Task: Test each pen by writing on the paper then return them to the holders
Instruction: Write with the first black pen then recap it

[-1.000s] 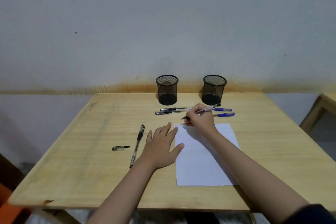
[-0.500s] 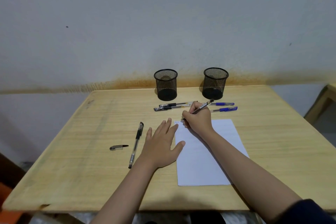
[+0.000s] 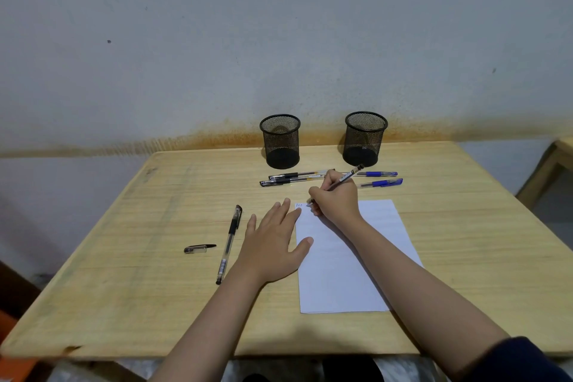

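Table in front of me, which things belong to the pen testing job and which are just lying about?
Job: paper, pen in right hand, black pens, blue pens, capped pen, holders.
Lying about: side table.

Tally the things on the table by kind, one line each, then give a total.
Pens: 6 (two black-capped, two blue-capped, one capped black pen, one pen in the right hand)
Mesh holders: 2
Loose pen cap: 1
Paper sheet: 1
Total: 10
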`<state>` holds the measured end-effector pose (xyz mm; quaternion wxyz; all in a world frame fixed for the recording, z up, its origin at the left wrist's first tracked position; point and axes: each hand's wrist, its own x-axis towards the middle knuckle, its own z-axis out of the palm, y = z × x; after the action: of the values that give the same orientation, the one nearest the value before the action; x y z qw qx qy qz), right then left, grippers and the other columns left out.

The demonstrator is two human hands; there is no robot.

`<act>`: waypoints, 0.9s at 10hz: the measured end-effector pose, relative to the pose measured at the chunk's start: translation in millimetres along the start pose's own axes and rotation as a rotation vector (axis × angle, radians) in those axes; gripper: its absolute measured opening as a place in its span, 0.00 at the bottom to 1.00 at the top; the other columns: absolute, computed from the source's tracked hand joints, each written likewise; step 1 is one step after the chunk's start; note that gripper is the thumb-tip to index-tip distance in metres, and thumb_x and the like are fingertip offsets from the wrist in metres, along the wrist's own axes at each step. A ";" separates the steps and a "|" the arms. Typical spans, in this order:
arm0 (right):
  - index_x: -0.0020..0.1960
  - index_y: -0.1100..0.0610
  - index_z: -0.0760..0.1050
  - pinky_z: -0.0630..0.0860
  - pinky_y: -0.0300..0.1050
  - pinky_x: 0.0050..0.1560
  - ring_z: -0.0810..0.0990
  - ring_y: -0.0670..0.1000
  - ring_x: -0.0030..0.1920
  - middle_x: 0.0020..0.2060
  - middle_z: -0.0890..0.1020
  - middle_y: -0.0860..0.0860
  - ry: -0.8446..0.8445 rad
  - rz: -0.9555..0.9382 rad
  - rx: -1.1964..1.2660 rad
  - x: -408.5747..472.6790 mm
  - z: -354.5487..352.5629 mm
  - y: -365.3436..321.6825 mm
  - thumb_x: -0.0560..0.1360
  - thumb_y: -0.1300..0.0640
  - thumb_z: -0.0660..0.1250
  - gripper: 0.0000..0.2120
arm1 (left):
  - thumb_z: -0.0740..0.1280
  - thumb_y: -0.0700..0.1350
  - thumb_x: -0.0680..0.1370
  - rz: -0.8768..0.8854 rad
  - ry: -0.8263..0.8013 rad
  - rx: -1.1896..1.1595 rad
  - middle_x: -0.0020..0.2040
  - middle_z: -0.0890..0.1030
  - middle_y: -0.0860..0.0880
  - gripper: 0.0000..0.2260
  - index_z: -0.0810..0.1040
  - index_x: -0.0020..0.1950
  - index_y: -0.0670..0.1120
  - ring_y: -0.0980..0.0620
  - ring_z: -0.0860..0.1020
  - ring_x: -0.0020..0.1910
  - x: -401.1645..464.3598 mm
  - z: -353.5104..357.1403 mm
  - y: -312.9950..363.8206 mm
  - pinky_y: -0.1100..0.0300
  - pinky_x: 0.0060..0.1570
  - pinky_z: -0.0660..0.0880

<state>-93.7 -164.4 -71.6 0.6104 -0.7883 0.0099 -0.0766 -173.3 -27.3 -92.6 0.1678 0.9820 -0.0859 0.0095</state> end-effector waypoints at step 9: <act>0.37 0.61 0.67 0.76 0.37 0.24 0.75 0.53 0.29 0.29 0.69 0.58 0.051 0.040 0.038 2.1 5.4 6.3 0.71 0.68 0.67 0.09 | 0.53 0.63 0.77 -0.004 0.011 0.004 0.78 0.48 0.56 0.28 0.54 0.75 0.57 0.55 0.46 0.76 -1.3 -0.7 -2.7 0.42 0.73 0.43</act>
<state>-90.4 -161.0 -78.8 0.6261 -0.7741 0.0398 -0.0847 -174.1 -24.4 -92.9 0.1665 0.9824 -0.0829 0.0145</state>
